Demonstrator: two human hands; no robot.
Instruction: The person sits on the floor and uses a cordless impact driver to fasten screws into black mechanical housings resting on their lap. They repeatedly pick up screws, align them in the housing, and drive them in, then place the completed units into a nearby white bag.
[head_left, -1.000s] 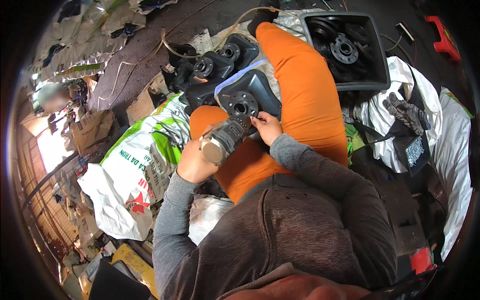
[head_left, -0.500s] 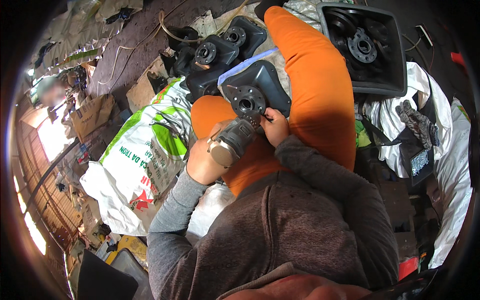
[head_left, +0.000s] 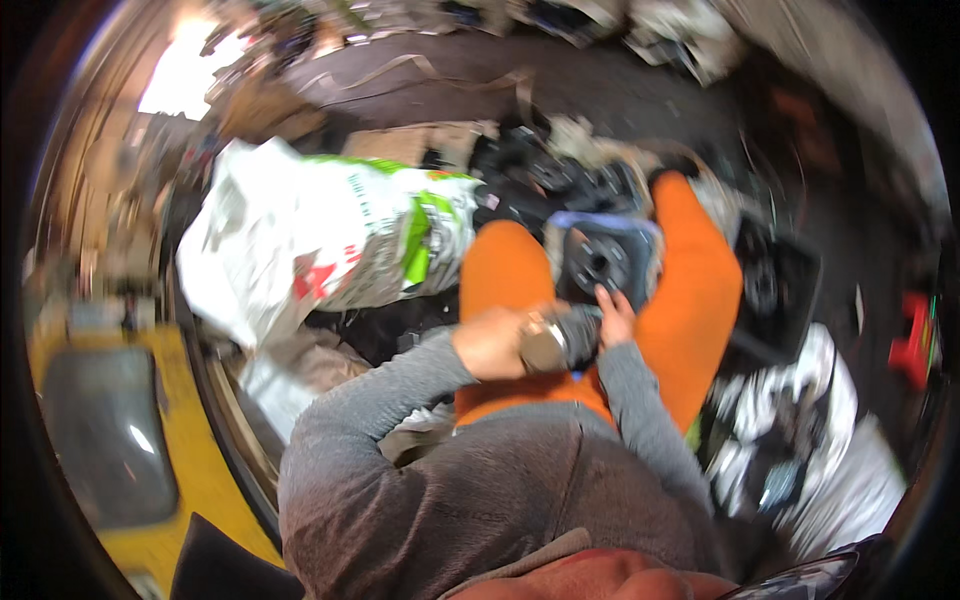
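Drill (head_left: 560, 340) in my left hand (head_left: 490, 345), palm wrapped round its body, front end aimed toward my right hand (head_left: 617, 318). That right hand has its fingertips at the near edge of the round flange (head_left: 578, 270); whether they pinch something small I cannot tell, as blur hides it. The flange sits about mid-face on a black housing (head_left: 642, 245), which lies between my orange trouser legs (head_left: 703, 290), a blue strip (head_left: 600, 217) along its far edge.

To do this well, I'd say, the drill ought to stand square to the flange, the housing braced between my knees, and my fingertips well off the turning end before I squeeze the trigger. Light pressure and slow speed should spare the hole edges.

As for writing, the white sack (head_left: 260, 240) beyond my left arm carries green lettering (head_left: 362, 205) and a red emblem (head_left: 320, 275), both too smeared to read. Small letters also show on the chest of my grey-brown sweatshirt (head_left: 400, 500). I can make out no label on the drill or the housing.
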